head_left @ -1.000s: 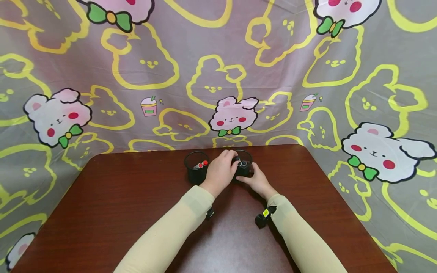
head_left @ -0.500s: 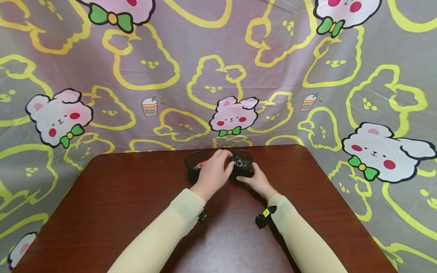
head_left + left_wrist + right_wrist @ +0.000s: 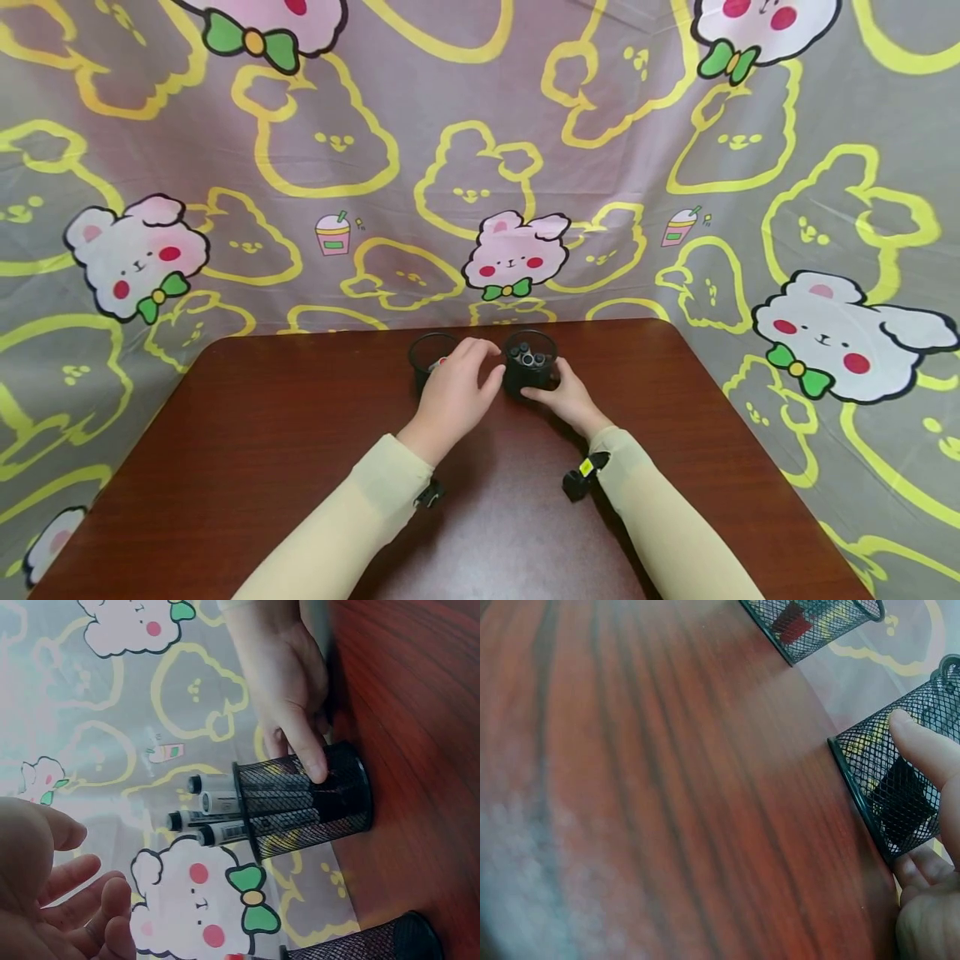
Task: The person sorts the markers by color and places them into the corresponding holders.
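Note:
A black mesh pen cup [image 3: 521,383] stands upright on the table, with several black-capped markers [image 3: 214,831] in it. My right hand [image 3: 567,402] grips this cup low on its side, thumb across the mesh [image 3: 862,757] in the right wrist view. My left hand [image 3: 450,400] hovers between the two cups, fingers loosely bent and holding nothing, as the left wrist view shows. Behind it stands a second mesh pen cup [image 3: 420,379], partly hidden, with a red-capped marker [image 3: 442,361] peeking out beside the fingers.
Both cups stand near the back edge of the brown wooden table [image 3: 300,433]. A patterned cloth [image 3: 375,167] with cartoon rabbits hangs behind and along the sides. Small wrist cameras are strapped at both sleeves.
My left hand has drawn back from the right cup's rim, moving left and toward me, now partly covering the left cup. The right hand keeps its grip in place.

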A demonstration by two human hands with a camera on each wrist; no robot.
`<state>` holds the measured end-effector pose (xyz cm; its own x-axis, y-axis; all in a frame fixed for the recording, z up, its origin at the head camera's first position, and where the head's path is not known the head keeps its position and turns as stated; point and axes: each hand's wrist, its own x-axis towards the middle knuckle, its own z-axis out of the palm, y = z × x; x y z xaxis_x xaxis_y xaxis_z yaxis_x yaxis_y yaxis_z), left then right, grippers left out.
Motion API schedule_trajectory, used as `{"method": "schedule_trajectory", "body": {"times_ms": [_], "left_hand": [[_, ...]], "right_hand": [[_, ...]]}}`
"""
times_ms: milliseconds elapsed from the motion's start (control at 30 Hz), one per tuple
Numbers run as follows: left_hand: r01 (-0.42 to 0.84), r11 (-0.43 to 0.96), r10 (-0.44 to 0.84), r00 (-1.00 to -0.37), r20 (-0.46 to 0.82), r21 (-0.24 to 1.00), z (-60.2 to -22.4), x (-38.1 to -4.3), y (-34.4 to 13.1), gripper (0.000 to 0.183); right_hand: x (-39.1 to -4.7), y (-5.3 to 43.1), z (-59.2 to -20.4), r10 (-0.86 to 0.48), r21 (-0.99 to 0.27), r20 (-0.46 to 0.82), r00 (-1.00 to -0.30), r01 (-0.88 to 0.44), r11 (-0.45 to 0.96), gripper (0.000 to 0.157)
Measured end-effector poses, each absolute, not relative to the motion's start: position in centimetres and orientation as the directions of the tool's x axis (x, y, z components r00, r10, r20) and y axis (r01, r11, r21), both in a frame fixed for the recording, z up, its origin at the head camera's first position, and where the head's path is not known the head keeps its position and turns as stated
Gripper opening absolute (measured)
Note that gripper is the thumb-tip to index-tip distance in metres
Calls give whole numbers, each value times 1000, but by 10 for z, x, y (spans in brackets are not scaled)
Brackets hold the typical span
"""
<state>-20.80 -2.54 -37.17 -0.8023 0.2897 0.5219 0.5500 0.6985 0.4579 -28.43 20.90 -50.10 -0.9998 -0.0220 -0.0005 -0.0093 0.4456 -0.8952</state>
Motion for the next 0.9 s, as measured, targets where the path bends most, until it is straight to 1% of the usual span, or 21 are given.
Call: {"method": "schedule_trajectory", "body": {"times_ms": [433, 700, 900], "left_hand": [[555, 683, 286, -801, 526, 475, -363, -181, -31, 22], [566, 694, 290, -786, 546, 445, -365, -170, -40, 22], [555, 700, 279, -792, 543, 450, -369, -164, -45, 23]], "right_hand": [[-282, 208, -500, -24, -905, 4, -1000, -14, 424, 81], [-280, 205, -500, -31, -906, -1, -1000, -12, 424, 81], [-280, 209, -500, -32, -897, 4, -999, -18, 441, 84]]}}
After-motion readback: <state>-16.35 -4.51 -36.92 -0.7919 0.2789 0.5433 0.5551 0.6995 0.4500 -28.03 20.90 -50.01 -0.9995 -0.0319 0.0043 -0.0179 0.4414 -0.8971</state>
